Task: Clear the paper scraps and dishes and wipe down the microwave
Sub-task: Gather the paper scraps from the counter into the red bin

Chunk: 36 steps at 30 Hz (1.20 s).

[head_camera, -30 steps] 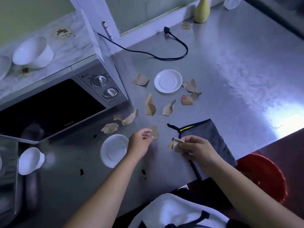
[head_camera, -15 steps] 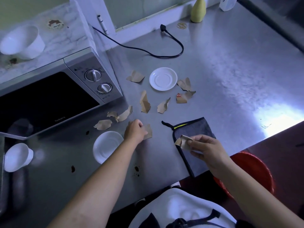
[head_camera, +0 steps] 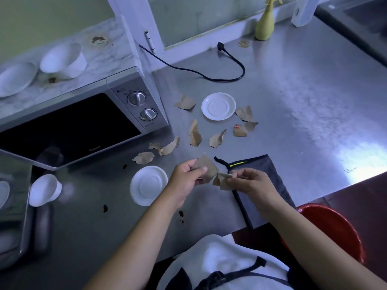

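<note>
Nearest, at the right and below the counter edge, sits a red basin. Above the near edge of the steel counter, both hands are raised, close together. The left hand grasps a large brown paper scrap between thumb and curled fingers. The right hand pinches a smaller crumpled scrap at its fingertips; the two scraps nearly touch. A grey cloth with black edging lies flat on the counter beneath the right hand.

Left of the left hand rests a white saucer, and further left a white cup. Dark stains mark the counter near the saucer.

Beyond the hands, seven loose scraps lie on the counter: two just in front of the microwave, two at centre, and three around a second saucer. The microwave stands at the left, its two knobs facing the scraps.

Further back, a black power cord lies unplugged on the counter. A white bowl and a plate sit on the marble ledge behind the microwave. A yellow spray bottle stands at the far edge.
</note>
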{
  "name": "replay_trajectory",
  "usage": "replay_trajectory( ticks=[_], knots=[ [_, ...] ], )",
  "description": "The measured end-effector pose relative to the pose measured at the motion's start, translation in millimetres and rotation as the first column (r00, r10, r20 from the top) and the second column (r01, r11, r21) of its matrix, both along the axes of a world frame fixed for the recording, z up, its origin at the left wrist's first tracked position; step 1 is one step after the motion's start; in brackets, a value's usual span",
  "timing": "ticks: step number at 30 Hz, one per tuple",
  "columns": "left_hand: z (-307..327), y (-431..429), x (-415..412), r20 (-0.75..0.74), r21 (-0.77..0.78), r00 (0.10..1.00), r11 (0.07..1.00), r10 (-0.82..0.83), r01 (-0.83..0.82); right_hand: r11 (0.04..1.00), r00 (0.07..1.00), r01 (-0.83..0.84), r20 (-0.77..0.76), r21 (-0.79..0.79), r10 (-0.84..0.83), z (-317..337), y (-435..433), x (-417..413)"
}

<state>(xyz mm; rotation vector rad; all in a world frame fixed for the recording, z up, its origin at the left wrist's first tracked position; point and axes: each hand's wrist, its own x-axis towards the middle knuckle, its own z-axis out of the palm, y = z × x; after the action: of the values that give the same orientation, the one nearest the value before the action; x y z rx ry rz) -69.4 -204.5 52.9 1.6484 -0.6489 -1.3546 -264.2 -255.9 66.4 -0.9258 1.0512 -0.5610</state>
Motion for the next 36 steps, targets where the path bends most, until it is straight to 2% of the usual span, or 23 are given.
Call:
replay_trajectory(
  ticks=[5,15,17,19,21,23,27,32,36],
  knots=[
    [22.4,27.6,-5.7,-0.148,0.021,0.982,0.993,0.116,-0.114,0.995,0.990,-0.097,0.100,-0.025,0.099,9.2,8.5,31.0],
    [28.8,71.5,36.2,-0.076,-0.015,0.993,0.995,0.095,-0.097,0.993,0.992,-0.113,0.050,-0.020,0.114,16.2,40.5,64.9],
    [24.7,75.2,58.7,0.003,-0.025,0.986,0.985,0.169,-0.169,0.995,0.995,-0.093,0.027,-0.029,0.094,18.8,46.7,64.6],
    [14.5,76.7,87.7,0.181,-0.004,0.960,0.977,0.212,-0.215,0.997,0.998,-0.057,0.032,-0.042,0.059,24.5,53.4,62.9],
    [2.2,74.9,118.5,0.403,0.047,0.898,0.976,0.176,-0.212,0.997,1.000,-0.018,0.019,-0.071,0.020,29.1,59.0,60.0],
    [-12.2,68.7,147.4,0.537,0.105,0.838,0.977,0.102,-0.186,0.995,0.999,0.033,0.003,-0.094,-0.033,36.0,64.8,56.7],
    [-35.9,38.6,192.2,0.609,0.210,0.791,0.974,-0.060,-0.087,0.984,0.987,0.131,-0.075,-0.119,-0.140,41.2,81.6,51.8],
    [-49.0,5.4,219.0,0.749,0.359,0.594,0.933,-0.294,0.010,0.958,0.953,0.257,-0.128,-0.127,-0.273,50.3,106.1,42.1],
    [-67.3,-11.8,227.4,0.771,0.431,0.516,0.902,-0.372,0.006,0.926,0.921,0.348,-0.131,-0.143,-0.367,56.0,129.1,31.0]
  ],
)
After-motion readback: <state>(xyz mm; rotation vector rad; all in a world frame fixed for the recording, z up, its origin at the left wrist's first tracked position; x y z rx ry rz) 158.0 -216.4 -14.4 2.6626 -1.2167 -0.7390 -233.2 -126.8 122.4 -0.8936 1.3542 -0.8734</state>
